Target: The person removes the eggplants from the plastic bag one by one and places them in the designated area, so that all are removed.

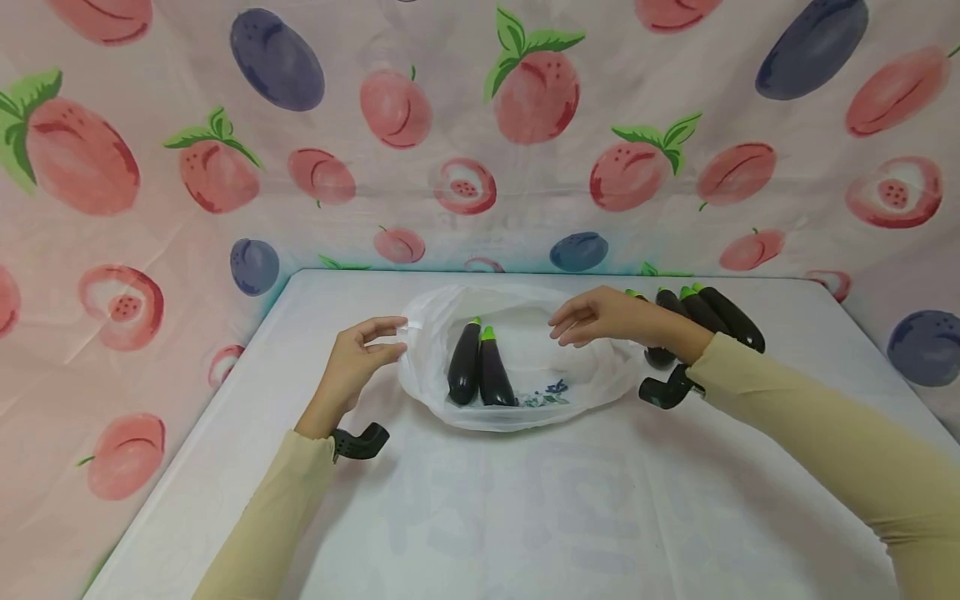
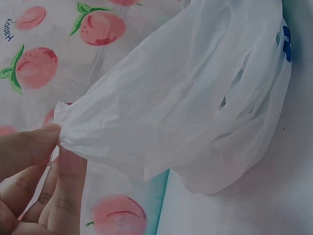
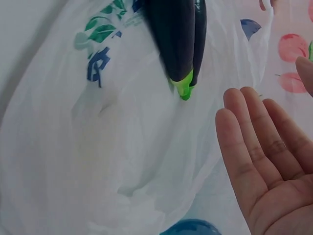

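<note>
Pinching the gathered edge of 1 thin, white, translucent plastic bag [image 1: 540, 358], the left hand [image 1: 348, 362] is clamped on the bag's left side between thumb and fingers. The right hand [image 1: 611, 319] hangs above the bag's right part, its 4 fingers extended close together, the thumb apart, gripping nothing. Inside the bag, left of its middle, 2 glossy, dark purple, elongated eggplants with bright green caps [image 1: 495, 371] lie side by side, caps pointing to the far side. At least 4 more eggplants [image 1: 731, 317] lie in a group on the white-covered table [image 1: 510, 508], beyond the bag's right side; the right forearm partly hides them. Each of the 2 beige sleeves [image 1: 795, 417] ends near 1 black wrist device [image 1: 362, 442]. Blue-and-green leafy printing [image 3: 100, 63] shows on the bag, along with a blue mark [image 2: 287, 44] too partial to read. On the pale pink, fruit-patterned cloth [image 1: 442, 42], 1 small blue word [image 2: 9, 30] reads "Happy".
</note>
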Demonstrator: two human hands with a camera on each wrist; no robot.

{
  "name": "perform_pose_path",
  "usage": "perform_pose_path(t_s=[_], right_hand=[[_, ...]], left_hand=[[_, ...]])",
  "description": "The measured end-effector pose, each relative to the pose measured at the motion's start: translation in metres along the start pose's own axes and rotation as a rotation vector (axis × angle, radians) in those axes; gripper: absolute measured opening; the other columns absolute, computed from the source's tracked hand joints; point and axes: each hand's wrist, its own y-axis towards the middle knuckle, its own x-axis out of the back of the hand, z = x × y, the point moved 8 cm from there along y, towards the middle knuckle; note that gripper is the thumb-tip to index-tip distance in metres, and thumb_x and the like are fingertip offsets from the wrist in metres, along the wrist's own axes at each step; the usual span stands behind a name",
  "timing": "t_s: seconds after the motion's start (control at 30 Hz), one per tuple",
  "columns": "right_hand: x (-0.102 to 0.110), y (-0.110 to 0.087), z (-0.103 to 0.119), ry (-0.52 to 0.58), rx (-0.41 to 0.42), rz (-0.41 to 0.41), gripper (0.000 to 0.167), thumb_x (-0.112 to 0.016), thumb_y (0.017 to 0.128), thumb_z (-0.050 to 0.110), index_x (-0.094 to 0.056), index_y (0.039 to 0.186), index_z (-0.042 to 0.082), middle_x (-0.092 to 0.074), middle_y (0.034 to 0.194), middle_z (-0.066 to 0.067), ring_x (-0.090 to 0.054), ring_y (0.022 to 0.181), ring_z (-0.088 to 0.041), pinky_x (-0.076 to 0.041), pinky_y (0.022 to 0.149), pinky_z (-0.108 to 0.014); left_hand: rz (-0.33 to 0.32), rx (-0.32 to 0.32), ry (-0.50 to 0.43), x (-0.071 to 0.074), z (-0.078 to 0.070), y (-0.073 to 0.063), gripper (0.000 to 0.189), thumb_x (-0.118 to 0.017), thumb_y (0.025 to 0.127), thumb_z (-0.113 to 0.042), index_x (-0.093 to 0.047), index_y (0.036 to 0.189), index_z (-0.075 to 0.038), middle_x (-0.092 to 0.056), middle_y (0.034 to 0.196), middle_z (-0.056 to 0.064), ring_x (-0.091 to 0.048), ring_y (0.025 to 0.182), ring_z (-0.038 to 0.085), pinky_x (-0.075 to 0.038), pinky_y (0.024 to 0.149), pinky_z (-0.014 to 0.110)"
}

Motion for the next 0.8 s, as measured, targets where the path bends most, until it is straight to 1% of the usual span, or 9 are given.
perform_pose_path(t_s=[0.17, 0.27, 0.37, 0.57, 0.7, 0.8], right_hand=[[-0.009, 0.014, -0.002, 0.116, -0.001, 0.045, 0.041, -0.06, 0.092, 0.011, -0.052, 0.128, -0.005, -0.056, 0.125, -0.029, -0.061, 0.11, -0.034, -0.053, 0.09, -0.038], [-0.015, 0.023, -0.007, 0.144, -0.021, 0.051, 0.044, -0.06, 0.091, 0.012, -0.05, 0.13, -0.006, -0.056, 0.126, -0.028, -0.061, 0.11, -0.032, -0.053, 0.09, -0.037], [-0.022, 0.032, -0.01, 0.144, -0.041, 0.047, 0.045, -0.061, 0.091, 0.013, -0.05, 0.129, -0.008, -0.057, 0.125, -0.027, -0.063, 0.108, -0.029, -0.054, 0.09, -0.037], [-0.033, 0.045, -0.022, 0.216, -0.087, 0.02, 0.044, -0.059, 0.092, 0.012, -0.049, 0.129, -0.01, -0.058, 0.125, -0.025, -0.063, 0.107, -0.029, -0.053, 0.091, -0.04], [-0.037, 0.053, -0.029, 0.257, -0.117, -0.026, 0.044, -0.059, 0.093, 0.014, -0.049, 0.129, -0.009, -0.059, 0.125, -0.024, -0.065, 0.105, -0.025, -0.053, 0.09, -0.041], [-0.04, 0.057, -0.032, 0.284, -0.132, -0.058, 0.043, -0.057, 0.094, 0.015, -0.05, 0.128, -0.009, -0.059, 0.125, -0.024, -0.065, 0.106, -0.027, -0.053, 0.09, -0.041]], left_hand=[[0.005, 0.002, -0.003, -0.001, 0.001, 0.0, 0.041, -0.065, 0.087, -0.006, -0.056, 0.126, -0.003, -0.054, 0.123, 0.015, -0.066, 0.083, 0.002, -0.054, 0.079, 0.019], [0.006, 0.003, -0.006, -0.001, 0.001, 0.001, 0.041, -0.065, 0.087, -0.006, -0.056, 0.126, -0.003, -0.054, 0.122, 0.015, -0.066, 0.083, 0.002, -0.054, 0.079, 0.019], [0.004, 0.003, -0.006, -0.002, 0.001, 0.001, 0.041, -0.065, 0.087, -0.006, -0.056, 0.126, -0.003, -0.054, 0.121, 0.015, -0.066, 0.083, 0.002, -0.054, 0.079, 0.019], [0.0, 0.004, -0.001, -0.002, 0.001, 0.001, 0.041, -0.065, 0.087, -0.006, -0.057, 0.126, -0.004, -0.055, 0.121, 0.015, -0.066, 0.082, 0.002, -0.054, 0.078, 0.019], [-0.002, 0.005, -0.001, -0.001, 0.001, 0.001, 0.041, -0.065, 0.087, -0.005, -0.057, 0.126, -0.004, -0.055, 0.121, 0.015, -0.066, 0.082, 0.002, -0.054, 0.078, 0.019], [-0.003, 0.006, -0.003, -0.001, 0.001, 0.001, 0.041, -0.065, 0.087, -0.006, -0.057, 0.126, -0.004, -0.055, 0.12, 0.015, -0.066, 0.082, 0.002, -0.054, 0.078, 0.019]])
